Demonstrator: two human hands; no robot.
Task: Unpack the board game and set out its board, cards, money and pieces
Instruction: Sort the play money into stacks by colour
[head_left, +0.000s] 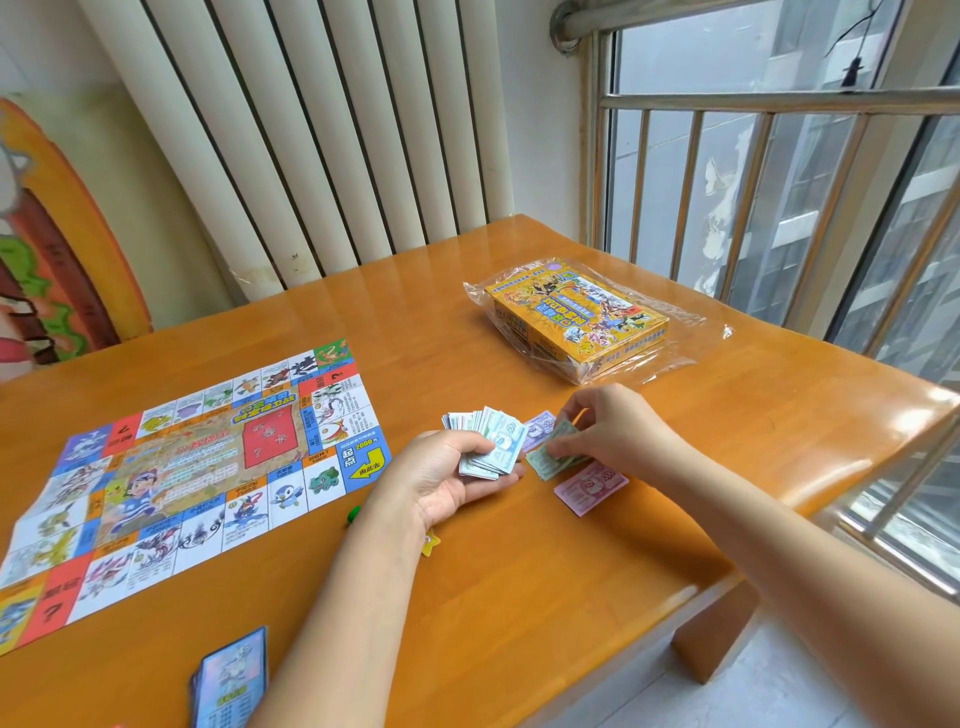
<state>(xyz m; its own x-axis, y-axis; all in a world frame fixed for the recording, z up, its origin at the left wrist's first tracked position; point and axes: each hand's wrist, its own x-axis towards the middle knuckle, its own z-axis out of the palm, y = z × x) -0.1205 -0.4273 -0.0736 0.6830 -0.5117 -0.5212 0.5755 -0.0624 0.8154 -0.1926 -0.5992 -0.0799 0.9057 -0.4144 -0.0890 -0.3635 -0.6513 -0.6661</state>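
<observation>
Left grip (447, 473), centre of frame, palm up, fingers curled round a fanned wad of paper money (485, 441); the wad is grasped, held just above the surface (519, 597). Right grip (608, 421), just right of centre, thumb and fingertips pinching the upper edge of a green note (553, 457). The note looks to be lying flat on the surface, though it could be slightly lifted; hard to tell from this angle.

A purple note (537, 428) is partly under the green note, on its upper left. A pink note (589, 488) lies flat just below the green one, touching or nearly touching it. All three notes sit between the two grips and the right edge of the surface.

The game board (192, 467) is unfolded flat on the left of the frame, its near-right corner close to the left forearm. A card deck (234, 675) with blue faces is stacked at the bottom left, below the board and apart from it. A small green piece (354, 513) shows beside the left wrist at the board's edge. A yellow star piece (430, 543) peeks out under the left forearm.

The yellow game box (576, 317) sits at upper right of centre on loose clear plastic wrap (670, 332), well apart from the notes. A white radiator (311, 130) stands behind the surface, and window bars (753, 182) fill the upper right.
</observation>
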